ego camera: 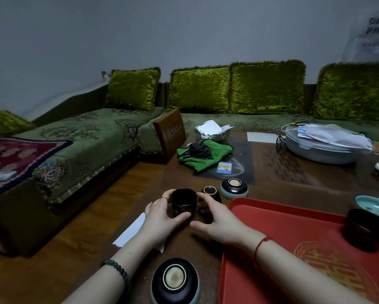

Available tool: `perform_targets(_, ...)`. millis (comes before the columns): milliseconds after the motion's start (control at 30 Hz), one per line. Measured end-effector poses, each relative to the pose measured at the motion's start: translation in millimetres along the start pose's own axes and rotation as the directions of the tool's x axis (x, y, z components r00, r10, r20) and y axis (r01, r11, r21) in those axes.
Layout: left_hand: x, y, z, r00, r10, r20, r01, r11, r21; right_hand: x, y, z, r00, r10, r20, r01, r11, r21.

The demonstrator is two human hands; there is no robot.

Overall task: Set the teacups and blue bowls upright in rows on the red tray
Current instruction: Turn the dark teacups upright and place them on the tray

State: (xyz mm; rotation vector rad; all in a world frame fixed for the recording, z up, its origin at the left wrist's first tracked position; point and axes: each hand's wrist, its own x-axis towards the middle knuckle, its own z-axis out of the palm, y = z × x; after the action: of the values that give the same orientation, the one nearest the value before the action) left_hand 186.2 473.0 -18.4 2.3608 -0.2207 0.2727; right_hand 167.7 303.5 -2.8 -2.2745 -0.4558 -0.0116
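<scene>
A dark teacup (183,200) stands upright on the wooden table, left of the red tray (282,220). My left hand (162,216) wraps around its left side. My right hand (217,218) rests against its right side, fingers curled near it. Behind my right hand a second dark teacup (210,191) lies upside down. Two blue bowls rest upside down on the table, one further back (234,188) and one near the front edge (175,280). On the tray's right side stands an upright dark teacup (362,229). An upright blue bowl (373,206) sits at the tray's far right rim.
A green cloth (203,154) with a black cable, a small blue box (224,167) and a grey lidded dish (322,145) lie further back on the table. A white paper strip (131,231) lies under my left wrist. A green sofa (85,137) stands to the left and behind.
</scene>
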Motion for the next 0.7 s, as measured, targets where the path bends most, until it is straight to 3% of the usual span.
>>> perform_targets(267, -11.2, 17.9, -12.4, 0.998, 0.060, -0.033, -0.062, 0.997, -0.052, -10.3, -6.2, -14.4, 0.997, -0.021, -0.068, 0.023, 0.999, 0.043)
perform_targets(500, -25.6, 57.0, -11.9, 0.984, 0.177, 0.010, -0.174, 0.976, -0.134, -36.9, -15.5, -59.8, 0.983, -0.099, -0.153, 0.099, 0.995, -0.007)
perform_targets(700, -33.4, 104.8, 6.7, 0.962, 0.265, 0.065, -0.241, 0.936, -0.255, -77.9, -13.8, -112.1, 0.982, -0.085, -0.171, 0.075, 0.995, -0.064)
